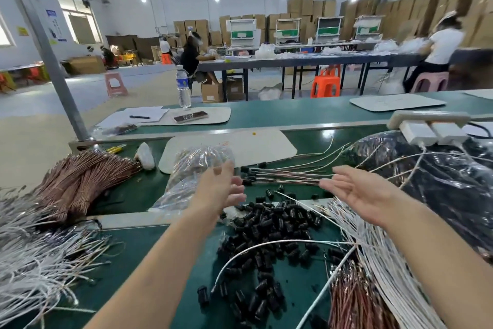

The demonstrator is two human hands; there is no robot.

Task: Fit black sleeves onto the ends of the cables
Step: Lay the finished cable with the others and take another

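Cables (pixel 288 175) fanned between left grip (pixel 221 187) and right grip (pixel 357 190), both spread, empty; black sleeves (pixel 269 222) heaped nearby.

Matt black plastic-looking sleeves (pixel 269 224) heaped just below the left hand (pixel 224 187) and right hand (pixel 357 190), on a smooth green bench top (pixel 136 235) with a dull sheen. Between the hands, thin cables (pixel 288 175) in glossy copper-pink jackets; beyond the left hand, a crinkled clear plastic bag (pixel 192 166), shiny. Right of the right hand, a glossy black plastic bag (pixel 440 182) and smooth white-jacketed cables (pixel 373 262).
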